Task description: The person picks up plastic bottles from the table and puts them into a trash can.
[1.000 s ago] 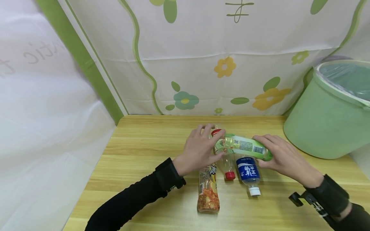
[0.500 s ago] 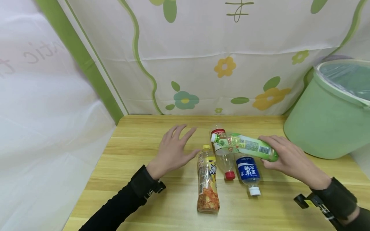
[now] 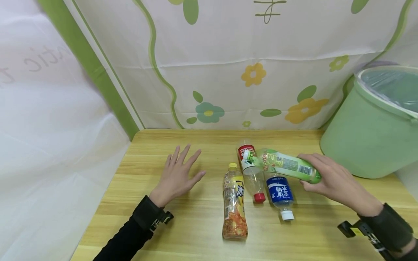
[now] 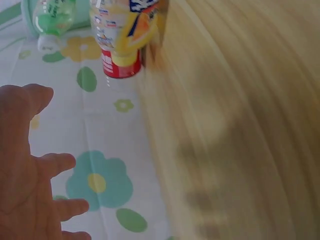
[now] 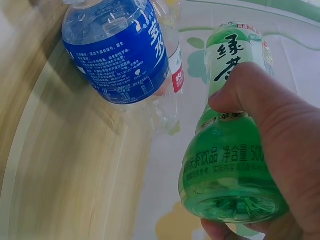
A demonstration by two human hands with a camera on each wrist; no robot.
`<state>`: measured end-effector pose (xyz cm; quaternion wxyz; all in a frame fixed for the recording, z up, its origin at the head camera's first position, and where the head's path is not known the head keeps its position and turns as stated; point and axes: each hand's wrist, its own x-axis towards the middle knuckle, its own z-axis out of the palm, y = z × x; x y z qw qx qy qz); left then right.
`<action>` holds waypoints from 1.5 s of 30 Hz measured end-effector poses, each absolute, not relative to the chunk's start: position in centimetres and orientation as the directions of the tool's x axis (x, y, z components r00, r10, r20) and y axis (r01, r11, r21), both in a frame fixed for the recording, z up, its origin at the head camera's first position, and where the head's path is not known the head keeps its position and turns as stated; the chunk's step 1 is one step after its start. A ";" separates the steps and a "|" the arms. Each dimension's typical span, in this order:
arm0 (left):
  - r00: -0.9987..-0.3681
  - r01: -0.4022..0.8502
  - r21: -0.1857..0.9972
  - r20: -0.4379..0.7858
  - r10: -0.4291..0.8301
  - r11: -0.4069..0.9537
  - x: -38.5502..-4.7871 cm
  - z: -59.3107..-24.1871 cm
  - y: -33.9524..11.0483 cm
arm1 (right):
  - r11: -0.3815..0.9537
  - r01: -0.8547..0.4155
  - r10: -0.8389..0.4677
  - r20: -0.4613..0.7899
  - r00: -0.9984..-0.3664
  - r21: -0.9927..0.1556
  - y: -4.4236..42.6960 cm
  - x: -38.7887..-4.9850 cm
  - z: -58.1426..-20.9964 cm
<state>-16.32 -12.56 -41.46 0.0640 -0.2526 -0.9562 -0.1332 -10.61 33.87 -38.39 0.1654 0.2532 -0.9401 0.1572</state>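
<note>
My right hand (image 3: pixel 337 183) grips a green tea bottle (image 3: pixel 290 166) by its base end. The bottle lies sideways above the other bottles, its white cap toward the left. In the right wrist view, thumb and fingers wrap around the green bottle (image 5: pixel 230 165). Beneath it rest a clear bottle with a red cap (image 3: pixel 256 183), partly covered by the held one, and a blue-labelled water bottle (image 3: pixel 281 194). A yellow-capped bottle with a yellow and orange label (image 3: pixel 234 208) lies left of these. My left hand (image 3: pixel 177 175), fingers spread and holding nothing, is over the table further left.
A light green bin (image 3: pixel 365 134) with a clear liner stands at the right, beyond my right hand. The wooden table (image 3: pixel 156 145) ends at a patterned cloth (image 3: pixel 228 94) behind it. Another white cloth (image 3: pixel 58 145) hangs along the left side.
My left hand has let go of the green tea bottle's cap end and moved left, away from the bottles. My right hand has carried the bottle slightly to the right.
</note>
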 end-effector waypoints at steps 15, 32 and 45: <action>-0.897 0.442 0.263 0.157 0.414 0.858 -16.8 -43.1 -14.3 | 0.822 -0.533 -0.429 0.397 -0.811 -0.200 34.5 -10.3 -38.0; -0.898 0.441 0.266 0.139 0.419 0.857 -16.8 -43.8 -14.3 | 0.829 -0.548 -0.443 0.465 -0.767 -0.114 37.3 -10.6 -32.4; -0.905 0.424 0.269 0.124 0.406 0.865 -16.7 -44.0 -14.6 | 0.857 -0.504 -0.340 0.619 -0.708 -0.106 40.8 -10.9 -25.5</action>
